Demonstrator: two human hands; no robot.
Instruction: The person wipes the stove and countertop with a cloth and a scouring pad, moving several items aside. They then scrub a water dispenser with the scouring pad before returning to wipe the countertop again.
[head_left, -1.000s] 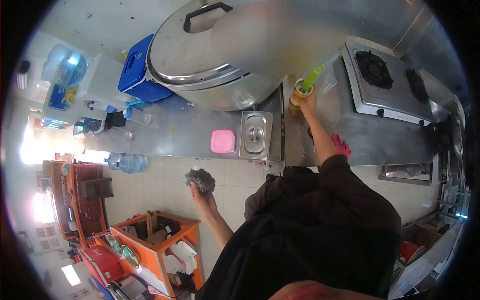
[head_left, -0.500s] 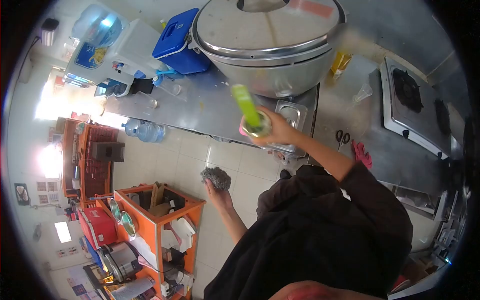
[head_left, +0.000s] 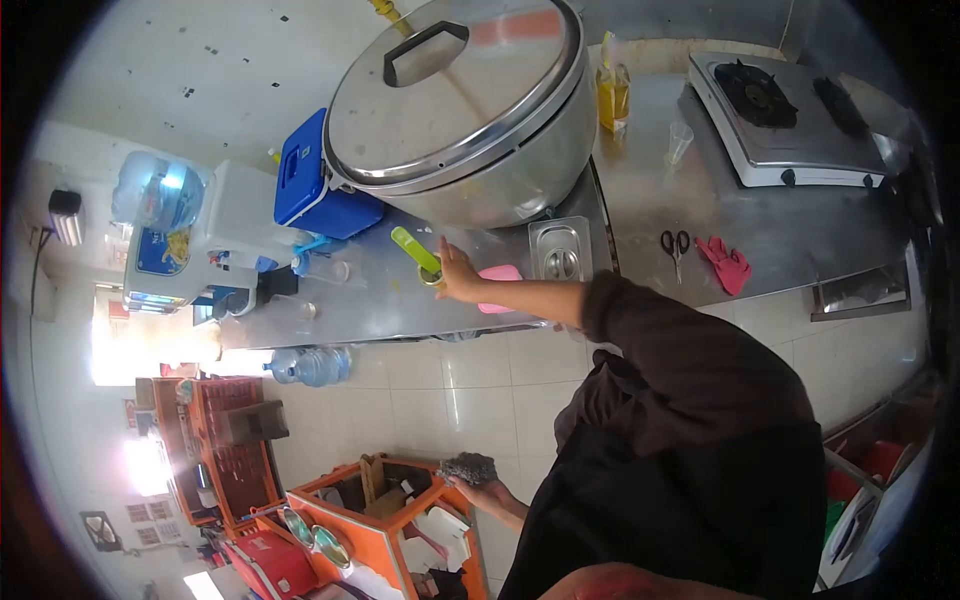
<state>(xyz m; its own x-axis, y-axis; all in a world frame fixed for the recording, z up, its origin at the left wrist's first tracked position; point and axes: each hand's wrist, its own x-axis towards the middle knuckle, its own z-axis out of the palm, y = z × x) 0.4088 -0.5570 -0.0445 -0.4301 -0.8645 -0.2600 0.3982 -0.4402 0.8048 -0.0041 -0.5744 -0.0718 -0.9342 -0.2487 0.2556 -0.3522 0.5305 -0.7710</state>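
Observation:
In my left hand [head_left: 485,492], low over the floor, is a grey scouring pad [head_left: 467,467] that looks like steel wool. My right hand [head_left: 458,275] reaches over the steel counter [head_left: 385,300], its fingers at the side of a small round container [head_left: 430,277]. A flat bright green handle [head_left: 414,249] sticks up out of that container at a slant. One finger is raised, and part of the grip is hidden. A pink item [head_left: 500,289] lies just right of this hand, partly covered by my forearm. Beyond it sits a small metal pan [head_left: 560,250].
A large lidded steel pot [head_left: 460,110] stands behind my right hand, beside a blue cooler [head_left: 325,185]. To the right are scissors [head_left: 675,255], a pink glove [head_left: 724,266], a yellow pouch [head_left: 613,98] and a gas stove [head_left: 780,120]. Below is an orange cabinet [head_left: 385,535].
My right hand has carried the container left and down to the counter, uncovering the pan and pink item. The view has shifted. My left hand still holds the scouring pad.

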